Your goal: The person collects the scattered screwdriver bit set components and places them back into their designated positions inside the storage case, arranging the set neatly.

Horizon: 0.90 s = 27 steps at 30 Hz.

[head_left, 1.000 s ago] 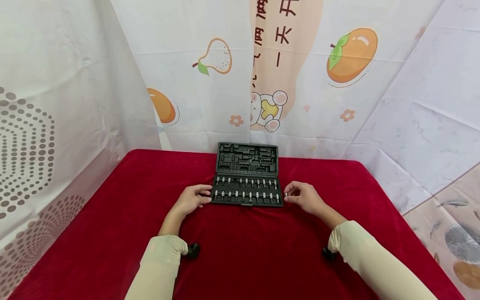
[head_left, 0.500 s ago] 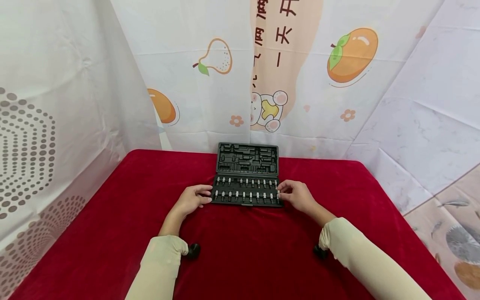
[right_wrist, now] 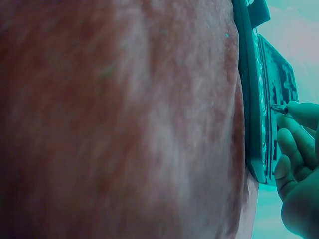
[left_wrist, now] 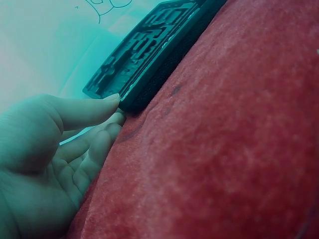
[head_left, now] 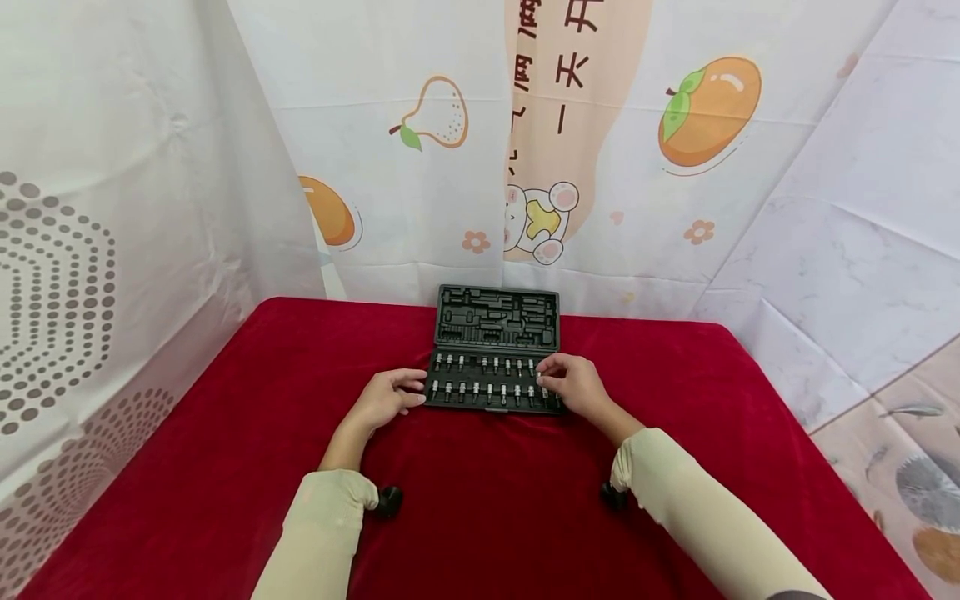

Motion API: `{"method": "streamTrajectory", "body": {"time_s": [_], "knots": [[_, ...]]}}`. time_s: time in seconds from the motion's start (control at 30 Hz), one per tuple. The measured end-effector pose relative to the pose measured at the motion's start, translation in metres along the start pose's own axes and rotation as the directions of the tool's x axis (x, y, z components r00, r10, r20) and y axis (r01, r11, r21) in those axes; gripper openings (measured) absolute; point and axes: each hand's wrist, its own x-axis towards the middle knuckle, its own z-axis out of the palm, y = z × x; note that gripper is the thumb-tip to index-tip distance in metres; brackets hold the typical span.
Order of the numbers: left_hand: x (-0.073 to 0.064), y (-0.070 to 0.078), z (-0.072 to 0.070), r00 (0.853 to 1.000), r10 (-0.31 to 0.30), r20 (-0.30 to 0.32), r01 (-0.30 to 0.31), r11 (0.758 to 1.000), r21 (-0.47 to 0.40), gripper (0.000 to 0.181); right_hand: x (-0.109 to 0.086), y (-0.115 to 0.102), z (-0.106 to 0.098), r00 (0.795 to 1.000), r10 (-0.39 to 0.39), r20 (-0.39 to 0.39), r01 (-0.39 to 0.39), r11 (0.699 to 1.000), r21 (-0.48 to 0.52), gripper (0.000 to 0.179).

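A black tool case lies unfolded on the cloth, two rows of silver bit sockets in its near half. My left hand is at the case's left edge, its fingertips touching the side; in the left wrist view the thumb reaches the near corner. Over the right end of the rows, my right hand pinches a small silver bit socket between thumb and finger. That hand covers some of the right-hand pieces. One slot in the far row, left of the middle, looks dark and without a piece.
The case's raised lid has moulded recesses and leans back near the printed curtain. A red velvet cloth covers the table. Its far edge meets the curtain.
My right hand has moved left, from beside the case's right edge to over the right end of the rows, carrying the bit socket. My left hand has stayed put.
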Motion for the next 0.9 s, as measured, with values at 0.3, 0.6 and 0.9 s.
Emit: {"method": "streamTrajectory", "body": {"time_s": [0.3,0.6,0.9], "knots": [[-0.001,0.0,0.001,1.0,-0.011,0.002,0.011,1.0,-0.01,0.044,0.008,-0.006,0.011,0.999,0.031,-0.042,-0.03,0.999,0.02,0.009],[-0.003,0.002,0.0,1.0,-0.017,-0.001,0.017,1.0,0.006,0.044,0.018,-0.015,0.028,0.996,0.053,-0.074,-0.05,0.998,0.035,0.006],[0.0,0.001,0.0,1.0,-0.01,0.006,0.01,1.0,0.002,0.043,0.029,-0.024,0.043,0.986,0.103,-0.13,-0.089,0.991,0.105,0.005]]}}
